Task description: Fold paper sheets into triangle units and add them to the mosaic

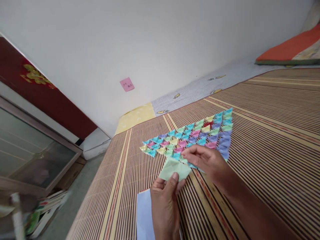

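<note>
A pale green sheet of folded paper (pixel 173 168) is gripped by my left hand (pixel 166 203), with the thumb pressed on its front and the fingers behind. My right hand (pixel 211 163) hovers just above and right of that paper, its thumb and fingertips drawn together in a pinch. Whether anything small is between those fingertips cannot be made out. Beyond both hands lie rows of small folded paper pieces (pixel 178 135) in blue, green, yellow, pink, purple and red, arranged in a triangle. My right hand covers part of the nearest rows.
Blue paper (pixel 145 215) lies partly under my left forearm. A striped mat (pixel 270 133) covers the bed, and an orange folded quilt (pixel 287 48) rests at the far right. On the white wall is a pink note (pixel 127 84). A glass-fronted cabinet (pixel 32 146) stands left.
</note>
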Motion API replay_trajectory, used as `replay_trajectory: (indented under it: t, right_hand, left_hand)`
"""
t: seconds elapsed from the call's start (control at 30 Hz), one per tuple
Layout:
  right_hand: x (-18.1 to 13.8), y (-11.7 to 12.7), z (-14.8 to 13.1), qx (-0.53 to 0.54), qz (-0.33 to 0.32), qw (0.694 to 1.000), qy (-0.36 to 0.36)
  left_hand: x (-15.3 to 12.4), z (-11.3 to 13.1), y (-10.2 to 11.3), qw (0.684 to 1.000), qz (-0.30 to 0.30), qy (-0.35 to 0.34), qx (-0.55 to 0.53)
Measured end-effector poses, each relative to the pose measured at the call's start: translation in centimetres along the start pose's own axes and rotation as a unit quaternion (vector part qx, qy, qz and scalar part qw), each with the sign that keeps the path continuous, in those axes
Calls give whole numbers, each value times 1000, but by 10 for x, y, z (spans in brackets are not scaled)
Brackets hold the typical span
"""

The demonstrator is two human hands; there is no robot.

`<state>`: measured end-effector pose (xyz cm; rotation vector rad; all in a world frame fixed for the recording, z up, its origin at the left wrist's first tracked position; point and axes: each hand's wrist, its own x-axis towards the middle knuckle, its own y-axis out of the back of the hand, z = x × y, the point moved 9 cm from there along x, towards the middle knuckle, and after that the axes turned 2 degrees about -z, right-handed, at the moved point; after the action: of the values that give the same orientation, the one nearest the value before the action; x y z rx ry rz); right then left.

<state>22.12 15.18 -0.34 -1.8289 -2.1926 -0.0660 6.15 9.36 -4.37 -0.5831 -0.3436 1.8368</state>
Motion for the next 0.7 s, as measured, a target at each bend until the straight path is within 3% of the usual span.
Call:
replay_trajectory:
  t: [0.07,0.13,0.37,0.47,0.57,0.7]
  right_hand:
    - [-3,-11,3,-14,-85,996,-21]
    - [-6,-17,3,-29,-124,992,-25]
    - [-4,-4,-8,-48,-41,998,31]
    - [-7,3,-28,-69,3,992,102]
    - [-13,-1,-48,-91,-11,981,170]
    - [-17,-6,-59,-117,-30,974,190]
  left_hand:
    - [1,1,1,1000,3,-4,-8]
    - [1,2,1,1000,4,-3,-12]
    - [2,4,2,999,1,-21,34]
    - [4,4,4,996,-11,-36,80]
    - [5,2,7,994,-14,-45,100]
    - [4,3,5,991,-27,-51,121]
